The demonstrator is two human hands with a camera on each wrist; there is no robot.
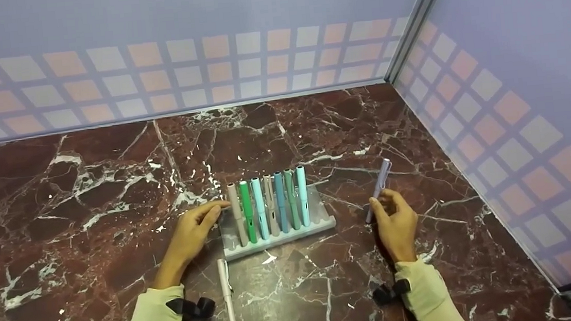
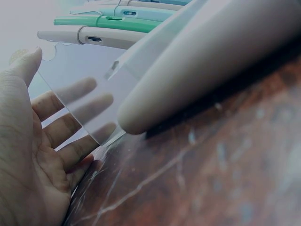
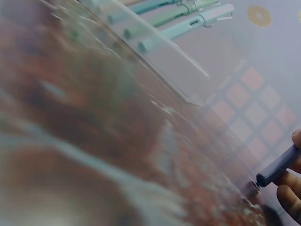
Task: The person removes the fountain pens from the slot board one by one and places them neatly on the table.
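My right hand [image 1: 397, 223] pinches a lavender pen [image 1: 383, 175] between thumb and fingers, to the right of a clear pen stand [image 1: 325, 209]. The pen's dark lower end [image 3: 270, 174] shows in the right wrist view, angled close over the marble tabletop. At the stand's left edge is my left hand [image 1: 192, 230], its fingers extended behind the clear panel [image 2: 94, 68] in the left wrist view. Several pens stand side by side in the rack, among them a beige-pink pen [image 1: 237, 214], a green pen [image 1: 247, 213] and a light blue pen [image 1: 303, 195].
A whitish pen [image 1: 228, 302] with a clip lies on the table in front of the stand's left end, close to my left wrist. The dark red marble table [image 1: 114, 206] meets panel walls [image 1: 272, 6] at the back and right. Black straps [image 1: 191, 308] circle both sleeves.
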